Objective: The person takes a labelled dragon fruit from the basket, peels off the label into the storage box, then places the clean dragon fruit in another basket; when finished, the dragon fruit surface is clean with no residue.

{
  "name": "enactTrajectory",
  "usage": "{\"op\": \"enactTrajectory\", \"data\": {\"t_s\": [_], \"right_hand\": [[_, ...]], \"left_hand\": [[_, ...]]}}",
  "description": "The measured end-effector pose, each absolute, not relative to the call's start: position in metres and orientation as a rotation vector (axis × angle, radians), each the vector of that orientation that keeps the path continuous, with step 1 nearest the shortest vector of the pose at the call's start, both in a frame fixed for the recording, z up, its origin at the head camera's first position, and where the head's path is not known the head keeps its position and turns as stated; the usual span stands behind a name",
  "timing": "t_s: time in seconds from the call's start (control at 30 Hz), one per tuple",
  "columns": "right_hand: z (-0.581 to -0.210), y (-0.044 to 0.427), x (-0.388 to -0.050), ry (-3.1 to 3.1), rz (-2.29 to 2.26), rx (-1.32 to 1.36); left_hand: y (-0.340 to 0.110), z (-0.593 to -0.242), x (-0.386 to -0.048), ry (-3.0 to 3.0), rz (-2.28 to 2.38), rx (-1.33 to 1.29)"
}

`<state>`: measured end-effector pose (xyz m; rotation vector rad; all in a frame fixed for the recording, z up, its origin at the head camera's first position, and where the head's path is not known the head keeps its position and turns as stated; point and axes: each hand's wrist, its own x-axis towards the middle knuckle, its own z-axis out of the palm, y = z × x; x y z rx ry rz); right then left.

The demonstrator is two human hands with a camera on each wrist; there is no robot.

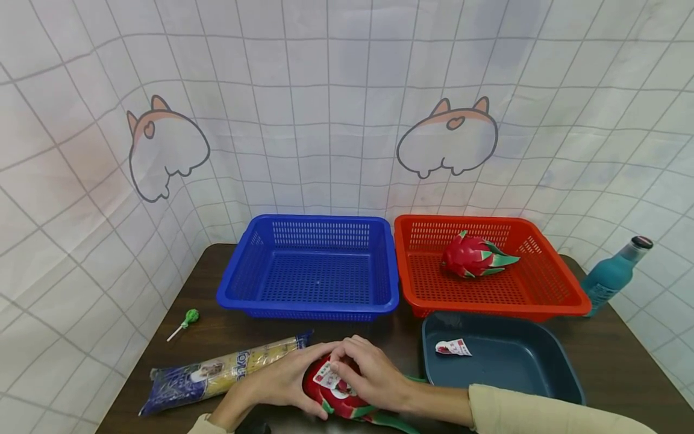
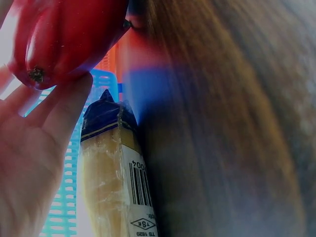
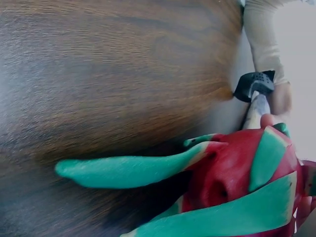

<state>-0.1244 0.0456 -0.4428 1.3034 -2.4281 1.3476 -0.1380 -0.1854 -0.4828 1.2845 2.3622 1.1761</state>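
A red dragon fruit [image 1: 337, 408] with green scales lies on the table at the front, between both hands. My left hand [image 1: 283, 378] grips its left side, thumb toward the front; the left wrist view shows fingers under the red skin [image 2: 74, 42]. On the fruit's upper face is a white sticker [image 1: 325, 376] with red print. My right hand [image 1: 376, 372] lies over the fruit with curled fingers and seems to pinch the sticker's upper edge; the exact contact is partly hidden. Long green leaf tips [image 3: 128, 170] extend from the fruit in the right wrist view.
Behind are a blue basket [image 1: 309, 314] and a red basket [image 1: 496, 309] holding another dragon fruit [image 1: 469, 256]. A dark tray [image 1: 504, 377] at right holds a loose sticker [image 1: 454, 347]. A yellow-blue packet [image 1: 217, 371] and green lollipop [image 1: 191, 316] lie left; a turquoise bottle [image 1: 609, 276] stands far right.
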Motion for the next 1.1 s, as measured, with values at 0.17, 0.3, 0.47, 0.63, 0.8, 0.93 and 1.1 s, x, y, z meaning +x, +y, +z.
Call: {"op": "enactTrajectory", "data": {"t_s": [0.17,0.3,0.47,0.63,0.8,0.93,1.1], "right_hand": [[-0.440,0.045,-0.120,-2.413,1.437,1.375],[-0.438,0.045,-0.119,-2.403,1.460,1.407],[-0.436,0.045,-0.118,-2.371,1.507,1.447],[-0.434,0.044,-0.118,-2.426,1.661,1.427],[-0.420,0.046,-0.122,-2.608,1.987,1.221],[-0.404,0.062,-0.132,-2.589,2.074,1.234],[-0.392,0.105,-0.148,-2.690,1.970,1.235]], "left_hand": [[-0.184,-0.484,-0.137,2.336,1.214,1.252],[-0.183,-0.484,-0.137,2.350,1.210,1.258],[-0.183,-0.484,-0.136,2.369,1.196,1.279],[-0.183,-0.485,-0.136,2.344,1.218,1.265],[-0.182,-0.486,-0.136,2.339,1.215,1.288],[-0.181,-0.485,-0.137,2.346,1.190,1.263],[-0.182,-0.481,-0.138,2.350,1.162,1.216]]}}
